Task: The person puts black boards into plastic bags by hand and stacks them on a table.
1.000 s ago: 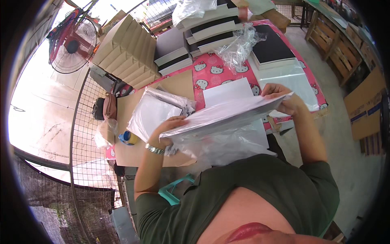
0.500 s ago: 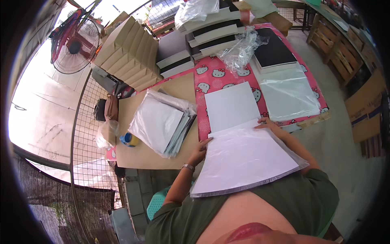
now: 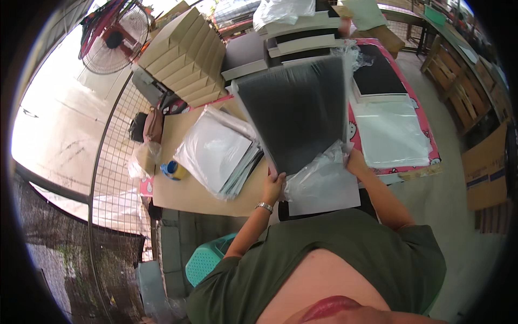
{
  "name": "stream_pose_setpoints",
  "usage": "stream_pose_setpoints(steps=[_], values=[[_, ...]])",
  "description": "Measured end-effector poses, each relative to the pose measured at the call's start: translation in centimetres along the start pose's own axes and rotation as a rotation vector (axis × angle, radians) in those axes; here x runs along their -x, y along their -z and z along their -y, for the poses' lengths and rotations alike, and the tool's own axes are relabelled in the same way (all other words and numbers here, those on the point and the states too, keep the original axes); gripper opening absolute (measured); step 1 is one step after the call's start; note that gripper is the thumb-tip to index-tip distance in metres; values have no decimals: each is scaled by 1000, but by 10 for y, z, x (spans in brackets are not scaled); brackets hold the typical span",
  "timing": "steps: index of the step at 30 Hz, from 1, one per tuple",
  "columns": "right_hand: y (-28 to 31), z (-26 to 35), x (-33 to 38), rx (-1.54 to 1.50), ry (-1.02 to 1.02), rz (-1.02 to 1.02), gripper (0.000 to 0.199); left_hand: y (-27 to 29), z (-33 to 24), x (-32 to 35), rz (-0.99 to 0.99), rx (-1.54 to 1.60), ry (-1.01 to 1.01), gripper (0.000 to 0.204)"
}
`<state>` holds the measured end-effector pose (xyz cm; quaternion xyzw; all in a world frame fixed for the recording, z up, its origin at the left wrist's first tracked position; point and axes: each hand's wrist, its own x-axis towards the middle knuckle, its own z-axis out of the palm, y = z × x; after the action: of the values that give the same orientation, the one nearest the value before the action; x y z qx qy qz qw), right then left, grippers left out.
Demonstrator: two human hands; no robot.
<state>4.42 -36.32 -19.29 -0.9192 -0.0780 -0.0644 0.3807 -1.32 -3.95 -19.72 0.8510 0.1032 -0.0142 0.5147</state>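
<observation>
the left hand (image 3: 272,185) has its fingers curled round the lower left edge of a dark board (image 3: 295,110), and the right hand (image 3: 356,161) grips the lower right edge the same way, so the board stands tilted up over the near side of the table, its dark face toward the person. a clear bag (image 3: 318,181) hangs crumpled from the board's bottom edge between the two hands, over a white sheet (image 3: 329,202) at the table's near edge. there is a watch (image 3: 264,206) on the left wrist. just left of the board lies one stack of bagged white sheets (image 3: 216,151) on the bare brown table (image 3: 186,194); one small blue and yellow tub (image 3: 174,170) sits by its left corner. the right part of the table wears a pink cloth (image 3: 426,135), with one pile of clear bags (image 3: 391,135) on it and one black board (image 3: 377,78) beyond that. at the far left stands a row of brown cartons (image 3: 183,54). a wire mesh panel (image 3: 116,162) runs along the table's left end, one fan (image 3: 110,38) stands on the concrete floor outside it, and one teal stool (image 3: 208,262) sits beneath the person's left arm.
</observation>
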Motion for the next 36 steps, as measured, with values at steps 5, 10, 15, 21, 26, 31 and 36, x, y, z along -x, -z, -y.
stream_pose_setpoints(steps=[5, 10, 15, 21, 26, 31, 36], values=[[-21, 62, -77, 69, 392, 120, 32, 31, -2, 1, -405, 271, 138, 39], [-82, 183, -157, -554, 26, 423, 39, 125, 36, -21, -736, 348, 88, 35], [-179, 212, -191, -436, 58, 339, 33, 170, 47, -31, -855, 311, 241, 35], [-215, 181, -197, -624, -378, 438, 30, 158, 52, -38, -709, 110, 352, 37], [-179, 192, -143, -602, 24, 524, 38, 157, 65, 11, -915, -123, 291, 35], [-98, 206, -67, -665, 343, 764, 58, 102, -56, 49, -357, 308, -86, 34], [-24, 200, -54, -1072, 205, 789, 59, 79, -151, 26, 332, 998, -208, 47]])
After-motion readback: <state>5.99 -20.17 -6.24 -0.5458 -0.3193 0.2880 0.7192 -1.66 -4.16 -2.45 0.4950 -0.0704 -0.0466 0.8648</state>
